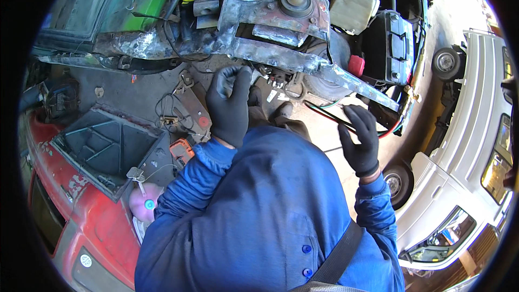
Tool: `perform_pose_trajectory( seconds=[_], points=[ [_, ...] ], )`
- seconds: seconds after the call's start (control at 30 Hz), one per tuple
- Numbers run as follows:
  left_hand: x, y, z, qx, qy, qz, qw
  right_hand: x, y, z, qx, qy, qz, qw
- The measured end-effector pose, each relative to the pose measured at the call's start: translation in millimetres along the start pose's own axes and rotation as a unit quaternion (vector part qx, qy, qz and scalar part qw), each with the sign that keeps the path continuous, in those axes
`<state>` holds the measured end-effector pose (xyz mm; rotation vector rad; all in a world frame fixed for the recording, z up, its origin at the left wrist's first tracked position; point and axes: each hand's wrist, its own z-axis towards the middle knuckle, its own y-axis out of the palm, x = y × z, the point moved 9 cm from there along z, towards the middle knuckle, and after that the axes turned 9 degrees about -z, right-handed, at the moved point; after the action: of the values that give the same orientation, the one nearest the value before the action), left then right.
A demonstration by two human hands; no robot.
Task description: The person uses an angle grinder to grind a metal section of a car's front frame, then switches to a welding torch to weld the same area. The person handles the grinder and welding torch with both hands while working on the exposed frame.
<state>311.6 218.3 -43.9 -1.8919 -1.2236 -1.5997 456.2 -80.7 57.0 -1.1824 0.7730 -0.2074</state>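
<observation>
My left hand (229, 105), in a black glove, is raised just below the rusty, bare-metal edge of a car's front structure (273, 55). Its fingers curl round towards the thumb; whatever lies between the tips is too unclear to name. A small pale patch shows beside the thumb tip. Lower on the right, my right hand (361, 141), also gloved in black, has its fingers bent and its thumb apart, with nothing seen in its grasp. Black, red and green cables or hoses (323, 112) run beside and behind its fingers.
In the engine bay are a black battery (390, 46), a cream plastic tank (354, 2) and a round strut mount (295, 3). A dark metal panel (111, 146) leans over a red car (89, 211) at left. A pink container (145, 201) stands nearby. A white van (454, 157) is on the right.
</observation>
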Motion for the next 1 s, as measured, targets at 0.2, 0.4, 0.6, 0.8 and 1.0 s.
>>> perform_pose_trajectory(
  seconds=[0.2,0.4,0.6,0.8,1.0],
  points=[
    [-77.4,52.5,8.6,0.002,-0.315,-0.329,0.890,46.7,-27.7,43.1,0.095,0.025,-0.126,0.987],
    [-66.6,80.9,46.9,-0.014,-0.215,-0.476,0.853,74.5,15.2,84.4,0.089,0.011,-0.212,0.973],
    [-55.0,78.6,46.5,0.002,-0.192,-0.450,0.872,81.0,16.1,81.5,0.094,0.024,-0.189,0.977],
    [-56.1,72.1,36.8,0.015,-0.200,-0.459,0.866,79.5,15.4,84.3,0.082,0.014,-0.177,0.981],
    [-58.2,75.2,27.0,0.003,-0.240,-0.447,0.862,78.7,15.9,84.8,0.078,0.019,-0.177,0.981]
  ],
)
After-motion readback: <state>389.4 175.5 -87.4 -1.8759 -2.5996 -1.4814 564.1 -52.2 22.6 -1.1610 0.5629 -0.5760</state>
